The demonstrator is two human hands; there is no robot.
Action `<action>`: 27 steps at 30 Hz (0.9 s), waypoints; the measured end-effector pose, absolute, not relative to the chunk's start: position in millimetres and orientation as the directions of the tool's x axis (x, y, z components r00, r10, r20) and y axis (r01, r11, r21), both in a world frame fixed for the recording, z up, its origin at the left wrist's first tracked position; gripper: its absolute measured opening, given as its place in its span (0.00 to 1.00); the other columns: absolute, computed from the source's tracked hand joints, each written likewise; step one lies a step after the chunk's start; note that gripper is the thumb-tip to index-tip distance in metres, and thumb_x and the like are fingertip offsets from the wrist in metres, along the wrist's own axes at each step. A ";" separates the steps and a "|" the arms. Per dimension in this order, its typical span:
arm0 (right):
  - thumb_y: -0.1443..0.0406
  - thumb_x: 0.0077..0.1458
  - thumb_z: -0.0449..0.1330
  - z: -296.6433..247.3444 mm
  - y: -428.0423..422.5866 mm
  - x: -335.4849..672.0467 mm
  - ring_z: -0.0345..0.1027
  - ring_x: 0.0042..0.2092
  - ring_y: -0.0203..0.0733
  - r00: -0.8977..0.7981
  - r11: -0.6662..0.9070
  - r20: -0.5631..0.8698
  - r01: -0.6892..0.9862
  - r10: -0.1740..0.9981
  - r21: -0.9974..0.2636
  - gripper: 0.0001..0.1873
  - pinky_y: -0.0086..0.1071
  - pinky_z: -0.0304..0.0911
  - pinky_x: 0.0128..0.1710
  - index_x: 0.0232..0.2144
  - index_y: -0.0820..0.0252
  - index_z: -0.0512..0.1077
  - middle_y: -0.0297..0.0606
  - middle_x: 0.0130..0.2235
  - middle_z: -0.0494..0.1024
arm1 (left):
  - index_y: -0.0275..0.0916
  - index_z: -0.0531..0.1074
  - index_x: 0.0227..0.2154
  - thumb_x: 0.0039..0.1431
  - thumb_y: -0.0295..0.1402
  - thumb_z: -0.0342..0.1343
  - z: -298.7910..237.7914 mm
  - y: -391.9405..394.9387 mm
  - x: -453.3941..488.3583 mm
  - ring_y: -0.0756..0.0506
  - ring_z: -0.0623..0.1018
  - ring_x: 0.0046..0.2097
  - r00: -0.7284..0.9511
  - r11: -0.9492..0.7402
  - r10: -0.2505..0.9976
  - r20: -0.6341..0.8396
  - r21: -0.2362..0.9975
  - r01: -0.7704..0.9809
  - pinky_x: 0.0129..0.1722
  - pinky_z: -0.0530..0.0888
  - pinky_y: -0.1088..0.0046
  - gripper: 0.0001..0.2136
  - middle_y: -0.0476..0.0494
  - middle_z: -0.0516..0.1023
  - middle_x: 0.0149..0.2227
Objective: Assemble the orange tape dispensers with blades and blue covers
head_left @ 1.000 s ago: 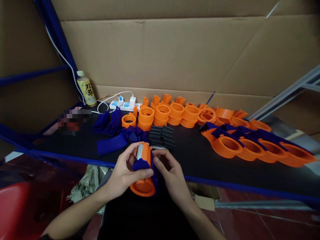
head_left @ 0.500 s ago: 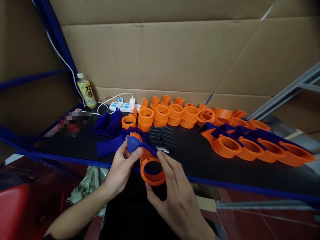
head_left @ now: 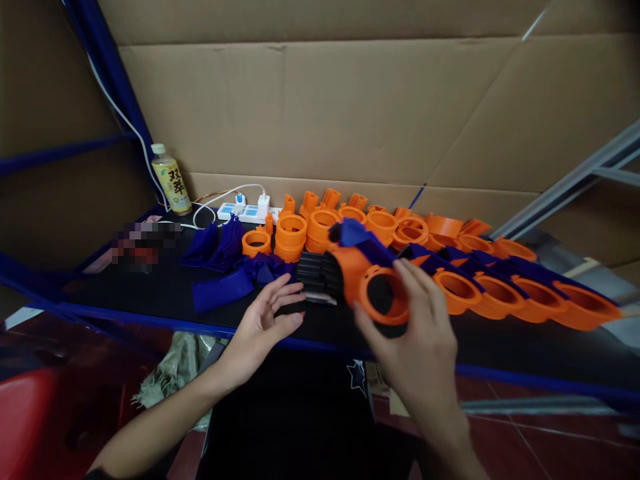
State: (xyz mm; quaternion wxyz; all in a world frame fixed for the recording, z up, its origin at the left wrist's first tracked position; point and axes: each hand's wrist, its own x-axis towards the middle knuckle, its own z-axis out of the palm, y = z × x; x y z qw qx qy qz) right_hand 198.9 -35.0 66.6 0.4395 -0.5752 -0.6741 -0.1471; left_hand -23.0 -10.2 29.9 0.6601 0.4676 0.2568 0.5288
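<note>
My right hand [head_left: 423,340] holds an orange and blue plastic tape dispenser [head_left: 354,270] up over the table, its thumb and fingers gripping the ring end. The dispenser's blue strip runs along its top, and its far tip is slightly blurred. To its left, my left hand [head_left: 263,330] hovers near the table's front edge with fingers apart and nothing in them. Ridged black pieces [head_left: 313,272] lie just beyond that hand, partly hidden by the dispenser. Blue flat parts [head_left: 223,291] lie to the left of them. Several similar orange and blue dispensers [head_left: 456,305] stand in a row on the right.
Stacks of orange ring parts [head_left: 290,240] line the back of the black table [head_left: 165,287]. Behind are a white power strip [head_left: 249,213] with cables and a drink bottle [head_left: 171,180]. Cardboard [head_left: 300,107] walls the back. A metal frame [head_left: 565,180] slants at right.
My right hand has carried the dispenser up and to the right, towards the row. My left hand has let go of its blue end and opened.
</note>
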 end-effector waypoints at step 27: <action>0.51 0.64 0.48 24.4 15.3 286.7 0.57 0.56 0.65 0.220 -0.292 0.562 0.955 0.797 0.040 0.34 0.49 0.57 0.48 0.61 0.72 0.64 0.61 0.59 0.69 | 0.37 0.75 0.49 0.65 0.40 0.57 6.0 1.3 -19.6 0.42 0.78 0.48 0.557 -0.093 0.820 0.132 0.991 -0.098 0.51 0.74 0.61 0.15 0.37 0.79 0.44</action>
